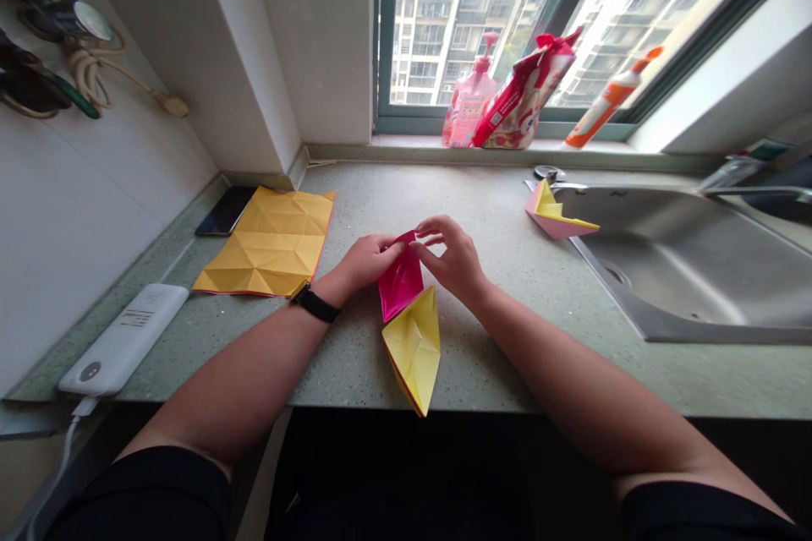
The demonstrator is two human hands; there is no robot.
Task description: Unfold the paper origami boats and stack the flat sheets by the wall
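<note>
A folded paper piece (409, 330), pink on its far half and yellow on its near half, lies on the grey-green counter (495, 355) with its yellow point over the front edge. My left hand (364, 260) pinches the pink end from the left. My right hand (452, 258) pinches the same pink end from the right, its fingers curled over the top corner. A black watch (314, 303) sits on my left wrist.
A creased yellow sheet (270, 242) lies to the left, a dark phone (223, 211) beyond it and a white power bank (123, 340) near the front edge. A folded pink-and-yellow paper shape (553, 216) rests beside the steel sink (691, 270). Bottles and a red pouch (520, 97) stand on the sill.
</note>
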